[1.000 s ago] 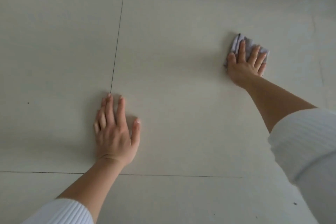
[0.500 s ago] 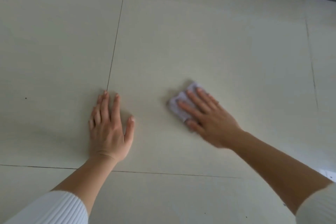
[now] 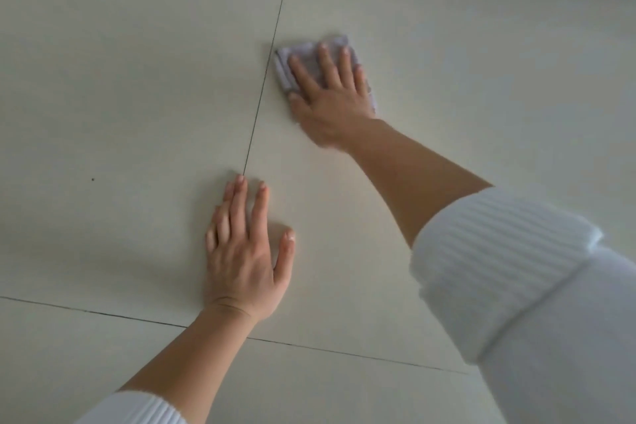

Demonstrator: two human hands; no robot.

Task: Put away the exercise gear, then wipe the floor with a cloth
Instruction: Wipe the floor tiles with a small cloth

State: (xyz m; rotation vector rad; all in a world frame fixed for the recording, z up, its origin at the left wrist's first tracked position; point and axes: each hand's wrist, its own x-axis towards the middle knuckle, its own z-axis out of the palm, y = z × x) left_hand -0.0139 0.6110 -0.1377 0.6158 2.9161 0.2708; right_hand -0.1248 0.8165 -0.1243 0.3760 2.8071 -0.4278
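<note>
cloth [image 3: 306,52] slid forward, long axis pointing roughly away, right hand [image 3: 327,103] fingers [image 3: 325,62] straight, pressing it

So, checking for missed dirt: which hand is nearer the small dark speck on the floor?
Left. The left hand lies flat on the floor right of the speck; the right hand presses the cloth farther right and farther away.
</note>
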